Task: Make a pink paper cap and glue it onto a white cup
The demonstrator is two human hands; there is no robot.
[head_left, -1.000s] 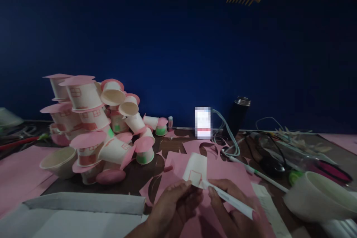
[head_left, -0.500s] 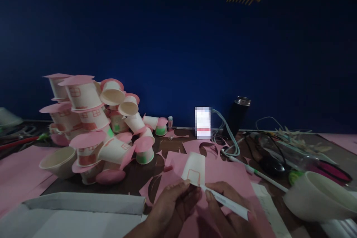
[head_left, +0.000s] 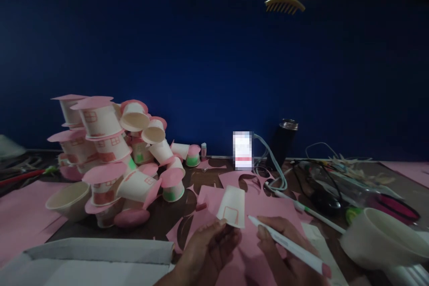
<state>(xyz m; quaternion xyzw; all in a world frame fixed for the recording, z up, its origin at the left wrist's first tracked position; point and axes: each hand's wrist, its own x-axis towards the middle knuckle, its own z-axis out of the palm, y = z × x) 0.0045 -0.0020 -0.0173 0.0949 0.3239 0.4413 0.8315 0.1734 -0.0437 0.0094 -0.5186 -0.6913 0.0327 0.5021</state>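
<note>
My left hand [head_left: 212,246] grips a white paper cup [head_left: 233,201] by its rim, the cup's narrow base pointing away from me. A red door-like outline is drawn on the cup's side near the rim. In my right hand [head_left: 284,246] is a white marker [head_left: 291,246] with a pink end; its tip is just right of the cup, not touching it. Beneath both hands lies a pink paper sheet [head_left: 261,205]. A pile of paper cups [head_left: 103,120] with pink paper roofs and drawn red windows stands at the left.
A white box [head_left: 100,248] is at the front left, near an unroofed cup [head_left: 69,199]. A large pale cup [head_left: 378,237] lies at the right. Behind are a lit phone [head_left: 243,151], a black bottle [head_left: 284,143], cables and pink paper offcuts [head_left: 177,230].
The marker has come away from the cup, moving right and tilting with my right hand. My left hand still holds the cup. The view has shifted slightly.
</note>
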